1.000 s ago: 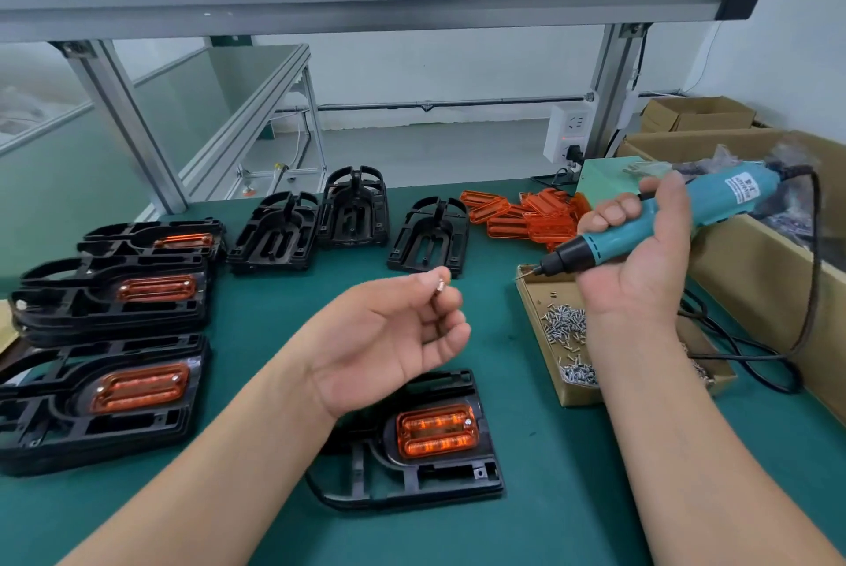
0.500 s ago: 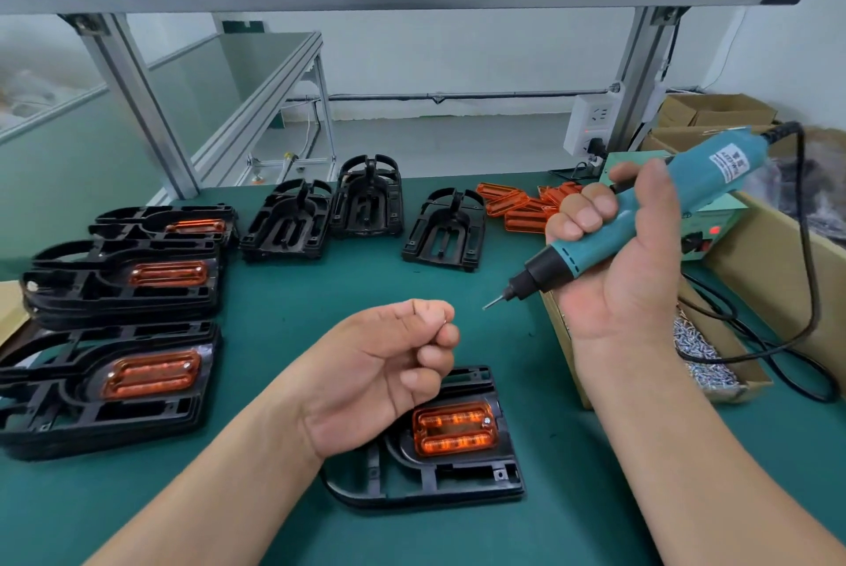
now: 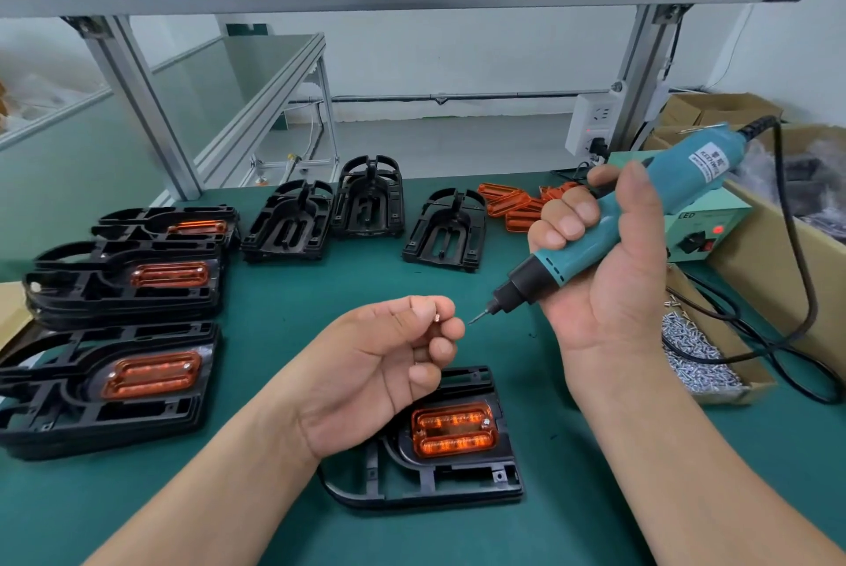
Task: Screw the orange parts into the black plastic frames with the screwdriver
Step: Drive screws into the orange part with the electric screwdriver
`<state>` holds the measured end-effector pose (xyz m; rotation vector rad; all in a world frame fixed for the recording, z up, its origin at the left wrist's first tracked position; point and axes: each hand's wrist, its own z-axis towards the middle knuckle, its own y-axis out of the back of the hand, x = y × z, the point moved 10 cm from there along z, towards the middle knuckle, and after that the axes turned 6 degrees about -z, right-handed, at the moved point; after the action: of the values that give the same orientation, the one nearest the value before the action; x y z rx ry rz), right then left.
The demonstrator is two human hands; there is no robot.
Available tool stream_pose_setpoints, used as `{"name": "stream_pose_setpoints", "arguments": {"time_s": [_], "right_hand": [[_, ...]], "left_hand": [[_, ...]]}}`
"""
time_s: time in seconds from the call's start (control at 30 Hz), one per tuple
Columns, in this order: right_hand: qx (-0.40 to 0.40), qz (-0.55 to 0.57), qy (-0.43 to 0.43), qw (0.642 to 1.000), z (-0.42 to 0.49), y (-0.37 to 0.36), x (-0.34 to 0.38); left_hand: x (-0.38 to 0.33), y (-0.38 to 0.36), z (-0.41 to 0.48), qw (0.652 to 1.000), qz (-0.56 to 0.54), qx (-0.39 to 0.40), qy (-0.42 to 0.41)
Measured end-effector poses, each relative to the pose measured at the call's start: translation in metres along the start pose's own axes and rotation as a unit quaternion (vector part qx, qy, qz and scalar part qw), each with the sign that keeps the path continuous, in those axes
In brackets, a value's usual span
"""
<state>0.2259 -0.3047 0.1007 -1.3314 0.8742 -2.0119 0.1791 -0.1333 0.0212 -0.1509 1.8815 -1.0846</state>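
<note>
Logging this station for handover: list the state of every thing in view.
Left hand: pinches a screw
Right hand: grips the screwdriver
Screwdriver: in the air, bit points toward the screw
Near frame: lies flat, orange part seated
Power box: red light lit
Back frames: three, no orange parts

The surface (image 3: 284, 336) is deep teal-green, and the plastic frames (image 3: 439, 478) on it are plain black, each fitted orange part (image 3: 453, 432) a glossy, translucent orange. The electric screwdriver (image 3: 641, 208) is teal with a black nose, a white printed label and a black cable (image 3: 796, 245). The screws (image 3: 691, 355) are silver in a brown cardboard tray (image 3: 741, 387).
</note>
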Motion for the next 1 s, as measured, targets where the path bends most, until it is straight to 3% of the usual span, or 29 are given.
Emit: {"name": "stream_pose_setpoints", "arguments": {"time_s": [0.2, 0.47, 1.0], "right_hand": [[0.001, 0.007, 0.001, 1.0, 0.0, -0.001, 0.001], [0.008, 0.007, -0.005, 1.0, -0.003, -0.004, -0.002], [0.016, 0.009, -0.007, 1.0, -0.005, -0.008, -0.004]], "left_hand": [[0.002, 0.002, 0.001, 1.0, 0.018, -0.002, 0.0], [-0.004, 0.012, 0.001, 0.99, 0.131, -0.043, -0.038], [-0.01, 0.012, -0.002, 0.964, 0.256, -0.05, -0.057]]}}
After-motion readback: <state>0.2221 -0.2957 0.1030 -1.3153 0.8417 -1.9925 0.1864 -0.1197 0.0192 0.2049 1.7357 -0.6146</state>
